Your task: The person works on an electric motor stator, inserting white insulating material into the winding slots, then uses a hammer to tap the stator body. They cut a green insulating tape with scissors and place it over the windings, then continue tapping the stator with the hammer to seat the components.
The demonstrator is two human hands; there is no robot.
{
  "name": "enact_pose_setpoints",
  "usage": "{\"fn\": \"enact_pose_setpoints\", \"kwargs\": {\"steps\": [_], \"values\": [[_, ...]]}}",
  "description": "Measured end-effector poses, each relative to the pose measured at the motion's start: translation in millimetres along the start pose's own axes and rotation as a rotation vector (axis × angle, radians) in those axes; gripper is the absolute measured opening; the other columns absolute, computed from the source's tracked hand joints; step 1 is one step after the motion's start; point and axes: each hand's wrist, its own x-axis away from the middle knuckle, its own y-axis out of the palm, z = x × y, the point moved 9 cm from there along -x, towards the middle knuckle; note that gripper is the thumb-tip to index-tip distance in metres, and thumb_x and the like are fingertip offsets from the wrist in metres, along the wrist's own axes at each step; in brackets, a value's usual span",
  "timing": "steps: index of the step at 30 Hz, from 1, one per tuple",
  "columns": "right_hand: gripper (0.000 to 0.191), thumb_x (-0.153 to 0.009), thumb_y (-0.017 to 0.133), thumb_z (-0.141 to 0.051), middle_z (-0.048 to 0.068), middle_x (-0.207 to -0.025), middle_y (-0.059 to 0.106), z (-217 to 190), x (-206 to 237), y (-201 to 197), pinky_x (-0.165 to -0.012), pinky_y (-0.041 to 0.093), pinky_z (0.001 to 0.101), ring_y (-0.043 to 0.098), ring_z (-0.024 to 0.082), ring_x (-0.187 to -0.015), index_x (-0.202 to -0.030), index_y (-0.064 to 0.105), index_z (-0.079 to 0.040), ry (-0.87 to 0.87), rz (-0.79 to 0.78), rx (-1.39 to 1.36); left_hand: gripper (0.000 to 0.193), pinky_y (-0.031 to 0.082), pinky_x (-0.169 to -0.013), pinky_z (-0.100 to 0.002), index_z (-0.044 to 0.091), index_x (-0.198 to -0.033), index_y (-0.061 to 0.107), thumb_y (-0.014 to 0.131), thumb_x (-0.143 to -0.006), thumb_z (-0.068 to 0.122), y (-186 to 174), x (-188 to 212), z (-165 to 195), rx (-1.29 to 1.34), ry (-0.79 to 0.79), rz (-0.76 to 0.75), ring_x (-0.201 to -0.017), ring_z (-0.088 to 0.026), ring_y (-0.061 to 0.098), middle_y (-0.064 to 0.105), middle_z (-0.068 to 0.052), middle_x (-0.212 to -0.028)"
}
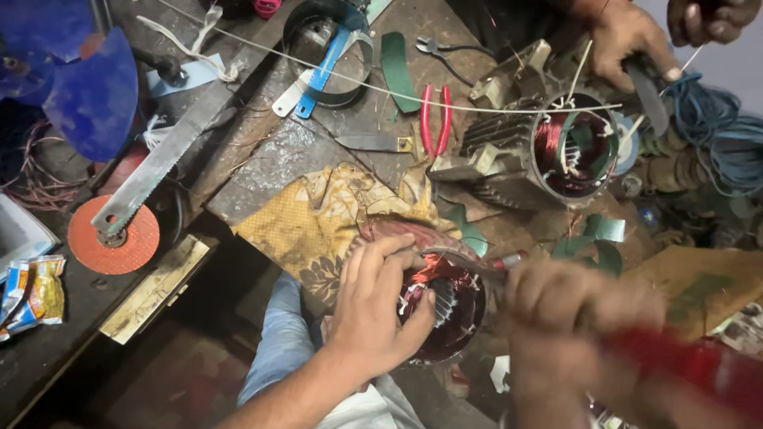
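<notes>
My left hand (373, 306) grips the rim of a round motor stator (445, 298) wound with reddish copper wire, resting in my lap on a yellow patterned cloth (326, 214). My right hand (572, 318) is blurred with motion and holds a red-handled tool (691, 361) whose metal tip (477, 262) reaches over the top of the stator. A second, larger finned grey stator (548, 147) with copper windings lies on the bench beyond. Another person's hands (628, 36) work at its far edge with white string.
Red-handled pliers (435, 119), a saw blade (159, 163), an orange grinding disc (115, 234), a metal ring with a blue strip (330, 52), green insulation strips (397, 67) and coiled blue wire (719, 131) litter the dark workbench. A taut white string (318, 67) crosses it.
</notes>
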Motion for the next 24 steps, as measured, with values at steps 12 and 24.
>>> {"fn": "enact_pose_setpoints", "kwargs": {"steps": [12,24], "values": [[0.067,-0.088,0.045,-0.079,0.002,-0.067,0.043,31,-56,-32,-0.049,0.029,0.0336,0.036,0.017,-0.057,-0.091,0.049,-0.012,0.13,0.025,-0.361,0.061,0.043,-0.107,-0.05,0.0,-0.13,0.048,0.079,-0.08,0.017,-3,-7,2,0.09,0.02,0.008,-0.121,-0.04,0.056,0.058,-0.02,-0.133],[0.066,-0.094,0.031,-0.075,0.002,-0.062,0.042,65,-56,-29,-0.045,0.03,0.0364,0.039,0.018,-0.054,-0.085,0.046,-0.012,0.297,0.131,-0.357,0.07,0.04,-0.114,-0.052,0.0,-0.137,0.041,0.079,-0.08,0.014,-6,-4,2,0.078,0.057,0.056,-0.127,-0.043,0.053,0.056,-0.022,-0.134]]}}
